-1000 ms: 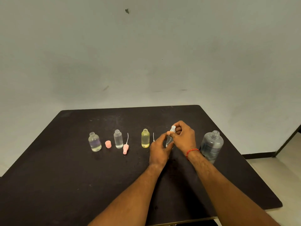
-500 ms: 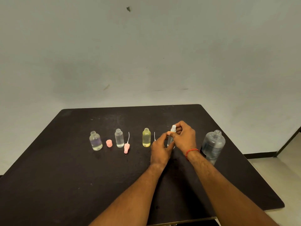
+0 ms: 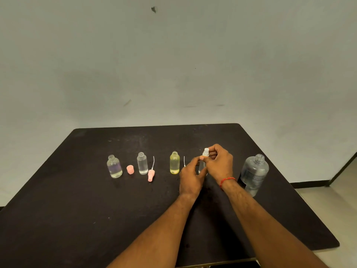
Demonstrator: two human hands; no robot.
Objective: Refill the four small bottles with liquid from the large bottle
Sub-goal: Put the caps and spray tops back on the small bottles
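Little is changing over the last second: right hand (image 3: 220,163) is still pinching the white cap (image 3: 206,152) between thumb and fingertips; left hand (image 3: 190,176) is still wrapping round the fourth small bottle (image 3: 201,168) below it, keeping it upright between the yellow bottle (image 3: 174,163) and the large bottle (image 3: 254,173); whether its base is touching the table (image 3: 77,190) is hidden by the hands; cap is sitting at the same height on the neck as in the earlier frames, so this is looking like a twist in progress, not a lift-off; versus a second ago only the view is drifting slightly, nothing on the table is moving; purple-tinted bottle (image 3: 114,166), clear bottle (image 3: 142,163) and yellow bottle are standing open in a row; pink cap (image 3: 130,169) and pink sprayer (image 3: 151,175) are lying between them; large bottle is standing open, untouched; meaning: the last cap is probably coming off, pouring into this one not starting yet.
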